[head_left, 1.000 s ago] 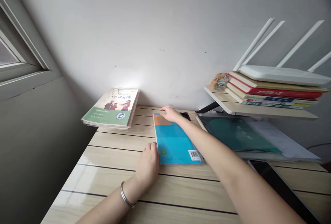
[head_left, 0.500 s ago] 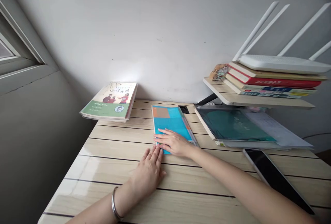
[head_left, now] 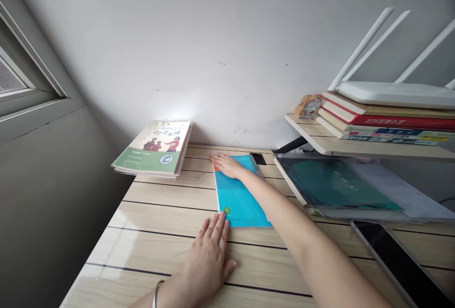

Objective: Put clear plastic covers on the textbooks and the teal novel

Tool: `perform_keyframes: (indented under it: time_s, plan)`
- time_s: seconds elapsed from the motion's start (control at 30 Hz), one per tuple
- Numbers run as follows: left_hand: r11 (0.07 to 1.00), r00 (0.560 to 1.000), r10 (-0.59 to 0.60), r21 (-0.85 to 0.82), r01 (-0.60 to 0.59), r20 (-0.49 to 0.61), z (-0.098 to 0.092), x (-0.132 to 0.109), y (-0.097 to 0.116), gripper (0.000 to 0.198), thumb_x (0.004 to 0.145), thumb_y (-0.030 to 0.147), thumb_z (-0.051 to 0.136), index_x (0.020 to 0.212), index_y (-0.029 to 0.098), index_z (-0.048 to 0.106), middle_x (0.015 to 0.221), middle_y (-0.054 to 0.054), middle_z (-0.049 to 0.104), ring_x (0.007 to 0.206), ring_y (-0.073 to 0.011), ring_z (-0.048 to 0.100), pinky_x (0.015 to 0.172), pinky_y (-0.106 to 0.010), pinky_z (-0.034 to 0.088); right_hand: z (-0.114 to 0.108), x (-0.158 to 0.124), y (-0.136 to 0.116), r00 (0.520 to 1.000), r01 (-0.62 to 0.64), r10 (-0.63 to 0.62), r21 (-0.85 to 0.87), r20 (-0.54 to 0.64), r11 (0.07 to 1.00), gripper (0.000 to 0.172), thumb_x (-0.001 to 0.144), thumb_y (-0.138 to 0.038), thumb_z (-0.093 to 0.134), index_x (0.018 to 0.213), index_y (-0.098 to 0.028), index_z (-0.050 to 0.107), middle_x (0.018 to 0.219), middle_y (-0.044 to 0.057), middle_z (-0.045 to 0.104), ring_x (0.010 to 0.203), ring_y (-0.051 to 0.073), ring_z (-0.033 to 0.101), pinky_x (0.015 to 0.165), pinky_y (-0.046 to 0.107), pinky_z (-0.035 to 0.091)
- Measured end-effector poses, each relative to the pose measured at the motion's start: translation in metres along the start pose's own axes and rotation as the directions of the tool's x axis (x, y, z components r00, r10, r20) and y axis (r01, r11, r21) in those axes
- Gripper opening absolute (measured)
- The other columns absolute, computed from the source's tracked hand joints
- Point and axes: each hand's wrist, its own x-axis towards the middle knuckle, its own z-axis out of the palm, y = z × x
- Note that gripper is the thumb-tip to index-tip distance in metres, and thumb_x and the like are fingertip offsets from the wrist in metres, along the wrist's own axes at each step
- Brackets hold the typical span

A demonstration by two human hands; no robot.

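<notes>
A thin blue book (head_left: 237, 199) lies flat on the wooden desk (head_left: 159, 232), its long side running away from me. My right hand (head_left: 226, 164) rests flat on the book's far end, fingers stretched out. My left hand (head_left: 209, 256) lies palm down on the desk, fingers spread, its fingertips at the book's near left corner. A metal bangle sits on my left wrist.
A stack of books with a green and white cover (head_left: 154, 148) sits at the back left by the wall. A dark green folder (head_left: 330, 184) lies under a shelf (head_left: 320, 142) holding books and a white router (head_left: 394, 94). A dark tablet (head_left: 398, 260) lies at the right.
My right hand slid from the book's near end up to its far end. My left hand drew back a little and stays flat. The camera view shifted slightly.
</notes>
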Motion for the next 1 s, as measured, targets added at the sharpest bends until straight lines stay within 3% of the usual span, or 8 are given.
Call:
perform_keyframes:
  time_s: [0.2, 0.33, 0.5, 0.6, 0.67, 0.77, 0.9, 1.0]
  plan:
    - [0.998, 0.999, -0.012, -0.064, 0.009, -0.039, -0.002, -0.001, 0.000, 0.065, 0.091, 0.043, 0.040, 0.146, 0.011, 0.027, 0.153, -0.014, 0.022, 0.141, -0.0281, 0.023, 0.113, -0.046, 0.027, -0.008, -0.002, -0.009, 0.977, -0.130, 0.148, 0.121, -0.151, 0.984, 0.054, 0.096, -0.039, 0.028, 0.145, -0.017, 0.032, 0.153, 0.006, 0.027, 0.143, 0.020, 0.018, 0.115, 0.036, 0.017]
    - [0.915, 0.980, -0.176, -0.382, 0.129, -0.091, -0.017, 0.008, -0.014, 0.044, 0.092, 0.030, 0.040, 0.131, 0.013, 0.052, 0.145, -0.015, 0.041, 0.131, -0.0252, 0.042, 0.107, -0.040, 0.038, -0.018, -0.054, -0.008, 0.851, -0.306, 0.352, 0.176, -0.389, 0.935, 0.049, 0.092, -0.030, 0.039, 0.137, -0.012, 0.043, 0.145, 0.013, 0.040, 0.134, 0.021, 0.035, 0.110, 0.032, 0.029]
    - [0.376, 0.793, -0.575, -0.796, 0.475, 0.201, -0.039, 0.041, -0.043, 0.027, 0.088, 0.021, 0.049, 0.110, 0.013, 0.062, 0.112, -0.013, 0.066, 0.098, -0.0199, 0.064, 0.086, -0.033, 0.054, -0.016, -0.143, -0.009, 0.768, -0.574, 0.566, 0.072, -0.300, 0.816, 0.045, 0.088, -0.035, 0.047, 0.126, -0.011, 0.053, 0.127, 0.019, 0.053, 0.117, 0.029, 0.051, 0.099, 0.038, 0.037]
    - [-0.010, 0.727, -0.533, -0.862, 0.507, 0.433, -0.050, 0.059, -0.050, 0.037, 0.086, 0.022, 0.055, 0.120, 0.007, 0.052, 0.113, -0.016, 0.064, 0.093, -0.0186, 0.066, 0.076, -0.029, 0.056, -0.009, -0.177, -0.019, 0.738, -0.657, 0.652, 0.036, -0.173, 0.753, 0.046, 0.087, -0.038, 0.049, 0.125, -0.012, 0.054, 0.121, 0.018, 0.057, 0.111, 0.029, 0.055, 0.092, 0.036, 0.041]
    - [-0.100, 0.727, -0.507, -0.869, 0.485, 0.463, -0.054, 0.065, -0.048, 0.042, 0.084, 0.022, 0.058, 0.122, 0.007, 0.048, 0.117, -0.018, 0.062, 0.091, -0.0185, 0.066, 0.074, -0.029, 0.056, -0.004, -0.186, -0.026, 0.711, -0.689, 0.689, 0.054, -0.140, 0.723, 0.049, 0.086, -0.039, 0.051, 0.127, -0.013, 0.052, 0.120, 0.018, 0.057, 0.108, 0.029, 0.056, 0.088, 0.035, 0.042]
    - [0.021, 0.738, -0.544, -0.872, 0.488, 0.400, -0.051, 0.066, -0.040, 0.038, 0.083, 0.020, 0.056, 0.119, 0.009, 0.049, 0.118, -0.019, 0.061, 0.087, -0.0193, 0.067, 0.073, -0.032, 0.057, 0.003, -0.189, -0.031, 0.689, -0.698, 0.703, 0.098, -0.176, 0.709, 0.051, 0.086, -0.039, 0.052, 0.130, -0.013, 0.049, 0.118, 0.018, 0.055, 0.106, 0.029, 0.057, 0.088, 0.035, 0.042]
    - [0.582, 0.861, -0.505, -0.711, 0.395, 0.064, -0.035, 0.052, -0.029, 0.030, 0.087, 0.020, 0.049, 0.115, 0.014, 0.056, 0.129, -0.016, 0.053, 0.092, -0.0190, 0.065, 0.084, -0.036, 0.054, 0.011, -0.189, -0.038, 0.670, -0.685, 0.681, 0.106, -0.295, 0.720, 0.047, 0.087, -0.038, 0.052, 0.127, -0.013, 0.052, 0.115, 0.018, 0.056, 0.107, 0.029, 0.055, 0.092, 0.037, 0.041]
    - [0.912, 0.963, -0.230, -0.376, 0.163, -0.139, -0.028, 0.035, -0.019, 0.035, 0.089, 0.018, 0.045, 0.122, 0.020, 0.056, 0.146, -0.011, 0.039, 0.121, -0.0246, 0.050, 0.103, -0.044, 0.041, 0.022, -0.193, -0.061, 0.675, -0.667, 0.626, 0.042, -0.391, 0.744, 0.048, 0.090, -0.037, 0.045, 0.132, -0.014, 0.049, 0.128, 0.020, 0.051, 0.114, 0.034, 0.049, 0.094, 0.046, 0.039]
